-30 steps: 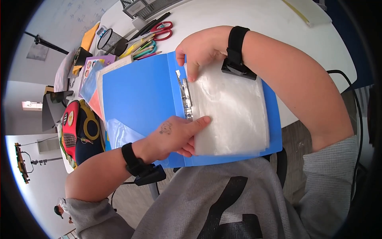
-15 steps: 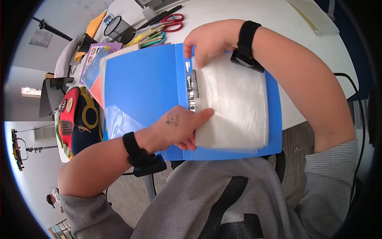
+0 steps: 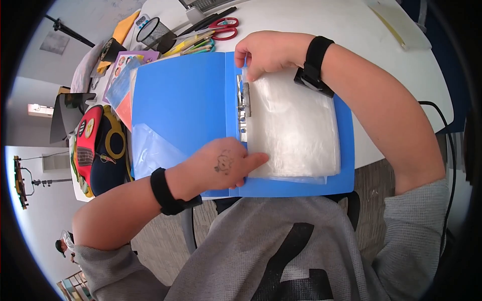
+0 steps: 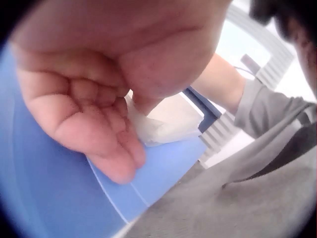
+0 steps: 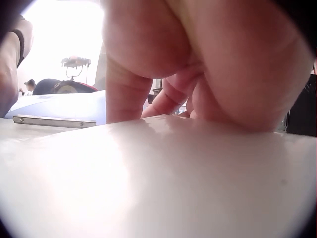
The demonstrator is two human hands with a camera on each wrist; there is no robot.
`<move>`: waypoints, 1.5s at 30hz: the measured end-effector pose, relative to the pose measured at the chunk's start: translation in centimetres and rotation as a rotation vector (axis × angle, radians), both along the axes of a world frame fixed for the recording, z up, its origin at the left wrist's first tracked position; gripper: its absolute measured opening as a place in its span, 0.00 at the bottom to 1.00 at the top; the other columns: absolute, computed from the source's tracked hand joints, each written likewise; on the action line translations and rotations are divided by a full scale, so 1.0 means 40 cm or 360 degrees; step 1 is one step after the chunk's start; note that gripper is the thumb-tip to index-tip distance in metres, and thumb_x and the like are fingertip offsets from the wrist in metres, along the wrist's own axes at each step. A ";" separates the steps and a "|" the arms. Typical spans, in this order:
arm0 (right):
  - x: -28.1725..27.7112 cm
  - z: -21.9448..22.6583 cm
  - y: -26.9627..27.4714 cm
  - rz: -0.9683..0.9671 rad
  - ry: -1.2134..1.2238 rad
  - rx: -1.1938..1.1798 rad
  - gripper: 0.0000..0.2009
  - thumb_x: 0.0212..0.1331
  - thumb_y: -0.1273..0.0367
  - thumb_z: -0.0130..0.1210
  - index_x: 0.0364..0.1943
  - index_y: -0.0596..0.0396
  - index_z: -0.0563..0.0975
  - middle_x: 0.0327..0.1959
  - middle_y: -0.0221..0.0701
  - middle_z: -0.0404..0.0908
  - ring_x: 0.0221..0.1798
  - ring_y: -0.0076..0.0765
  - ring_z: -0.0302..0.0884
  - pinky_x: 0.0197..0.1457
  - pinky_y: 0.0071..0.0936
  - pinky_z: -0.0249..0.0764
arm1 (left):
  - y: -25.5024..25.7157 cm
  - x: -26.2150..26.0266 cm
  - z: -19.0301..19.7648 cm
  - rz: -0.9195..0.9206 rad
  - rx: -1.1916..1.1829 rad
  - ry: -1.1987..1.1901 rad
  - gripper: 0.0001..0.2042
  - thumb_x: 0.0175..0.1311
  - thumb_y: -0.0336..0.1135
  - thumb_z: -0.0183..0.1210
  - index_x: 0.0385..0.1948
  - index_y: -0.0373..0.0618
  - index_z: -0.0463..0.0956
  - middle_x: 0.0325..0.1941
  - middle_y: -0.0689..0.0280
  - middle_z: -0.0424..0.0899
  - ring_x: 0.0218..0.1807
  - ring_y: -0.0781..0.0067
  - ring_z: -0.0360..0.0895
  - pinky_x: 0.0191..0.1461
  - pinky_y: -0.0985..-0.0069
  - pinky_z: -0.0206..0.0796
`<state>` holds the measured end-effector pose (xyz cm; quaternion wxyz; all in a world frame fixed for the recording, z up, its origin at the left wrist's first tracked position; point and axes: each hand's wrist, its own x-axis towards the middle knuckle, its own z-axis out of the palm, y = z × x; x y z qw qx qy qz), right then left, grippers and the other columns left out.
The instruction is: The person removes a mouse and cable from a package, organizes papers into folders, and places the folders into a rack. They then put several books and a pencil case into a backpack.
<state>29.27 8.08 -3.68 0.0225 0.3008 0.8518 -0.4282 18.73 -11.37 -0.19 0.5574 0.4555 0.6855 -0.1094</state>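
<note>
A blue ring folder [image 3: 181, 95] lies spread on the desk, with a stack of clear plastic sleeves [image 3: 296, 125] on its right half. Along the stack's left edge runs a metal clip [image 3: 243, 103] fixed near the folder's spine. My left hand [image 3: 216, 163] pinches the stack's near left edge, thumb on top and fingers curled underneath; the left wrist view shows the sleeves [image 4: 163, 121] between them. At the far left corner my right hand [image 3: 271, 52] grips the stack, its thumb pressed on the top sleeve beside the clip and its other fingers bent over the far edge.
Red scissors [image 3: 224, 29], pencils and a black mesh pen cup [image 3: 155, 35] lie beyond the folder. A red and navy bag [image 3: 100, 150] sits at the left. A loose clear sleeve [image 3: 153, 150] rests on the folder's left half. The white desk [image 3: 321, 15] extends behind.
My left hand has slid along the stack's edge towards my body. The stack sits slightly farther from the folder's near edge, and the clip's bar now lies against its left side.
</note>
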 end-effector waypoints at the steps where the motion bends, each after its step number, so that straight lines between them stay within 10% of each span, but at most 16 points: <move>1: 0.000 -0.004 0.003 0.0004 0.0001 0.0003 0.20 0.49 0.72 0.68 0.48 0.57 0.80 0.39 0.31 0.79 0.42 0.31 0.77 0.46 0.29 0.74 | 0.004 0.004 -0.001 -0.0202 0.0072 0.0083 0.30 0.74 0.57 0.49 0.28 0.34 0.83 0.23 0.57 0.84 0.26 0.67 0.84 0.36 0.71 0.76; 5: 0.004 -0.020 0.014 -0.0024 0.0044 -0.0037 0.19 0.49 0.72 0.69 0.47 0.57 0.80 0.38 0.31 0.79 0.42 0.30 0.76 0.47 0.29 0.74 | 0.033 -0.022 0.005 -0.0666 0.0236 0.0209 0.29 0.71 0.59 0.55 0.27 0.35 0.83 0.19 0.64 0.84 0.25 0.72 0.83 0.33 0.75 0.74; 7: 0.009 -0.023 0.011 -0.0033 0.0066 -0.0065 0.19 0.48 0.71 0.70 0.46 0.58 0.80 0.39 0.31 0.80 0.42 0.30 0.77 0.48 0.29 0.74 | 0.091 -0.041 0.049 -0.0218 0.0380 0.0343 0.27 0.71 0.57 0.55 0.29 0.36 0.82 0.22 0.63 0.85 0.26 0.68 0.83 0.36 0.74 0.74; 9: 0.013 -0.018 0.006 -0.0040 0.0076 -0.0049 0.18 0.48 0.71 0.70 0.45 0.58 0.80 0.39 0.31 0.80 0.43 0.31 0.77 0.49 0.28 0.74 | 0.158 -0.117 0.005 -0.0254 0.1180 0.0480 0.22 0.70 0.52 0.56 0.37 0.37 0.83 0.29 0.60 0.86 0.32 0.70 0.83 0.39 0.74 0.73; 12: 0.007 -0.011 0.008 -0.0021 0.0048 -0.0030 0.19 0.48 0.70 0.70 0.46 0.57 0.80 0.41 0.32 0.81 0.44 0.32 0.77 0.50 0.29 0.75 | 0.227 -0.158 -0.016 -0.0205 0.1396 0.0358 0.20 0.67 0.44 0.57 0.48 0.35 0.81 0.43 0.50 0.86 0.42 0.57 0.84 0.47 0.66 0.75; 22: 0.020 -0.010 0.005 -0.0107 0.0052 -0.0100 0.19 0.48 0.70 0.69 0.46 0.58 0.79 0.41 0.32 0.80 0.44 0.32 0.77 0.50 0.28 0.75 | 0.161 -0.138 0.019 -0.0129 0.1328 -0.0026 0.12 0.65 0.34 0.60 0.44 0.36 0.81 0.36 0.63 0.84 0.39 0.77 0.80 0.44 0.77 0.72; 31: 0.018 -0.014 0.005 -0.0082 0.0065 -0.0114 0.18 0.49 0.71 0.68 0.45 0.58 0.80 0.42 0.32 0.80 0.45 0.31 0.77 0.51 0.28 0.75 | -0.035 -0.136 -0.009 -0.0953 0.1987 0.0008 0.17 0.52 0.19 0.61 0.46 0.35 0.81 0.46 0.54 0.84 0.47 0.54 0.84 0.51 0.65 0.77; 38: 0.016 -0.020 0.009 -0.0089 0.0090 -0.0120 0.18 0.48 0.71 0.69 0.45 0.58 0.80 0.41 0.32 0.80 0.44 0.31 0.76 0.50 0.28 0.75 | -0.119 -0.097 -0.049 -0.1114 0.1684 0.0387 0.27 0.52 0.26 0.55 0.59 0.35 0.74 0.65 0.55 0.70 0.53 0.56 0.75 0.57 0.65 0.72; 45: 0.014 -0.026 0.013 -0.0093 0.0089 -0.0133 0.18 0.48 0.71 0.69 0.44 0.58 0.79 0.40 0.31 0.79 0.44 0.30 0.75 0.50 0.27 0.74 | -0.135 -0.076 -0.067 -0.1044 0.1836 0.0507 0.27 0.53 0.26 0.55 0.59 0.39 0.74 0.58 0.57 0.73 0.52 0.56 0.73 0.56 0.63 0.67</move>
